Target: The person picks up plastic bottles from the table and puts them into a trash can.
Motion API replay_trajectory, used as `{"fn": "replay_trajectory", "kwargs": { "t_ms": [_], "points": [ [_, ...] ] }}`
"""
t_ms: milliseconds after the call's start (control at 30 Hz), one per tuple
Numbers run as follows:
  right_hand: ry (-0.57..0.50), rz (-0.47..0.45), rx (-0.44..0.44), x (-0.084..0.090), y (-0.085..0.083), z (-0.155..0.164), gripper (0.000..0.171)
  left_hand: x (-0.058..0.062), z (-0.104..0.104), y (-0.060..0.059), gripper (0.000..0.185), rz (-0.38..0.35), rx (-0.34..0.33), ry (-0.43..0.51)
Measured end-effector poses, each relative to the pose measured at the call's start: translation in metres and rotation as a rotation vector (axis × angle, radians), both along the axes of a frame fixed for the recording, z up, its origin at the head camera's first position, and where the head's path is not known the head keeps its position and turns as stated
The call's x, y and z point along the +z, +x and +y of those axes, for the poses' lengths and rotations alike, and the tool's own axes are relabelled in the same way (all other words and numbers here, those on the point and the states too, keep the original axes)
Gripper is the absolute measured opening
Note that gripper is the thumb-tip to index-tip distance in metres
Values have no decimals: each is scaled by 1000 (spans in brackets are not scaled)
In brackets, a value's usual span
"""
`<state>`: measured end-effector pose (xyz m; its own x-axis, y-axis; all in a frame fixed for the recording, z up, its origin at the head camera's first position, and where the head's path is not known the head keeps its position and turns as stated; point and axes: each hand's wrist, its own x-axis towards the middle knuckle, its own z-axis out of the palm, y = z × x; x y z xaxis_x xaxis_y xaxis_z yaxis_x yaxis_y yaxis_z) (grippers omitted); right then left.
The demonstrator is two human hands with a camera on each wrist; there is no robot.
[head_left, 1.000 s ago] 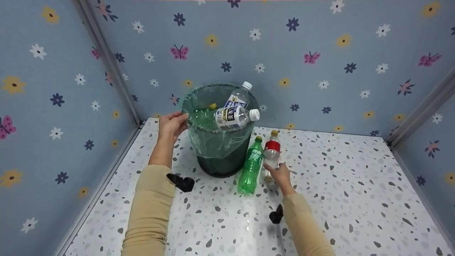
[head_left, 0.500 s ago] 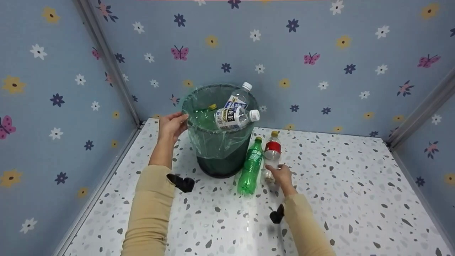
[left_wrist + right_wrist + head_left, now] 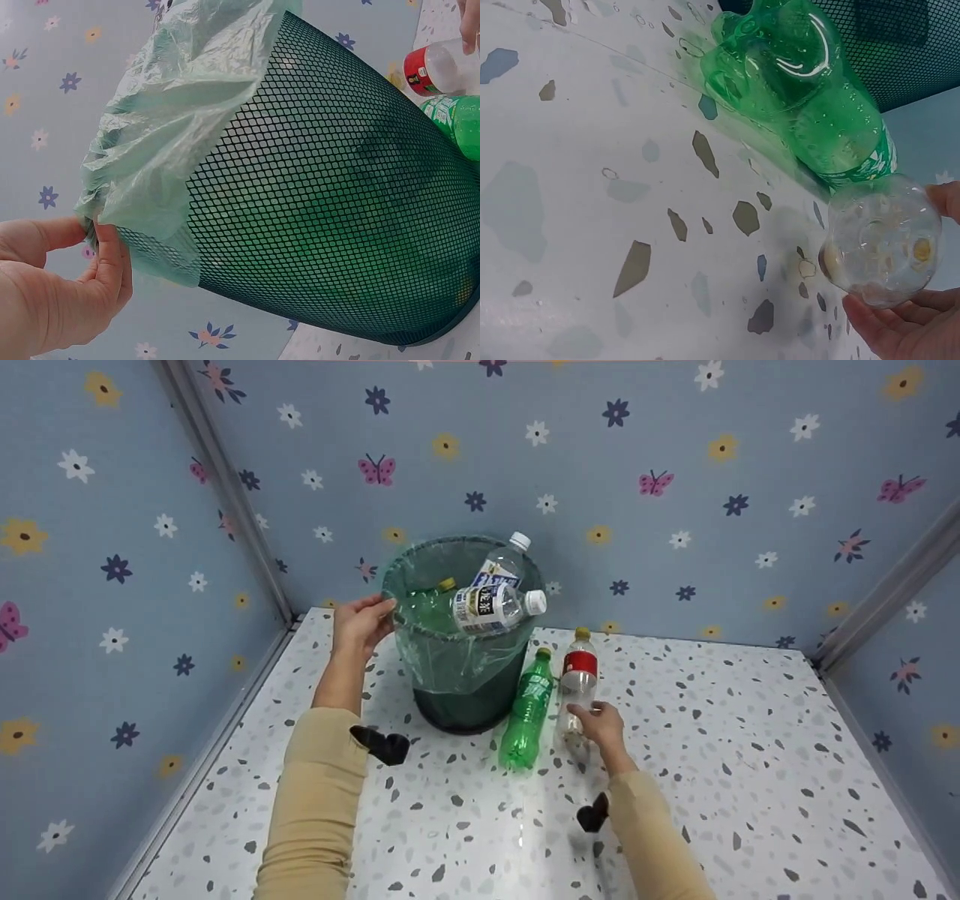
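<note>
**Bottles, bin, and two busy hands**

On the white speckled terrazzo tabletop (image 3: 712, 750), right up in the corner of the blue flower-and-butterfly wallpapered walls (image 3: 675, 450), sits a dark green mesh wastebasket (image 3: 465, 697) lined with a pale green plastic bag (image 3: 450, 660). The left hand (image 3: 361, 622) is at the rim on the left side. In the left wrist view the thumb and fingers (image 3: 112, 262) pinch the bunched edge of the bag right at the rim, so that grip is pressed together on the liner.

The right hand (image 3: 596, 724) is down low on a clear plastic bottle with a red label and yellow cap (image 3: 578, 675). It stands just right of the basket, roughly upright. Fingers curl around the lower part; the right wrist view shows the bottle's clear base (image 3: 885, 251) with fingertips (image 3: 900, 330) wrapped under and beside it.

Just beside it, touching or nearly so, a green plastic soda bottle (image 3: 527, 709) stands leaning against the basket's wall.

Inside the basket: two clear water bottles with white caps, one lying across the rim (image 3: 495, 607) and one poking up behind it (image 3: 504, 562), plus another green bottle with a yellow cap (image 3: 431, 604) deeper in.

Both arms wear tan sleeves (image 3: 315, 802).
</note>
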<state>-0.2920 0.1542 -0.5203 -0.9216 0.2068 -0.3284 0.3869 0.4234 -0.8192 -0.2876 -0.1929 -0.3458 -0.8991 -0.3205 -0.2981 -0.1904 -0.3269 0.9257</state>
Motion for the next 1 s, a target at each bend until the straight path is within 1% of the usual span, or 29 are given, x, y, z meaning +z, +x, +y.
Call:
{"fn": "replay_trajectory", "kwargs": {
  "t_ms": [133,333,500,633,1000],
  "points": [
    [-14,77,10,6,0,1,65,0,0,0,44,0,-3,1],
    [-46,126,15,20,2,2,66,0,0,0,44,-16,1,-5],
    [-59,207,44,36,6,3,65,0,1,-1,42,-8,4,3],
    [-65,251,76,50,9,5,65,0,1,0,41,-3,5,11],
    [-22,387,161,99,11,9,63,-1,1,-1,39,-14,10,-9]
  ]
}}
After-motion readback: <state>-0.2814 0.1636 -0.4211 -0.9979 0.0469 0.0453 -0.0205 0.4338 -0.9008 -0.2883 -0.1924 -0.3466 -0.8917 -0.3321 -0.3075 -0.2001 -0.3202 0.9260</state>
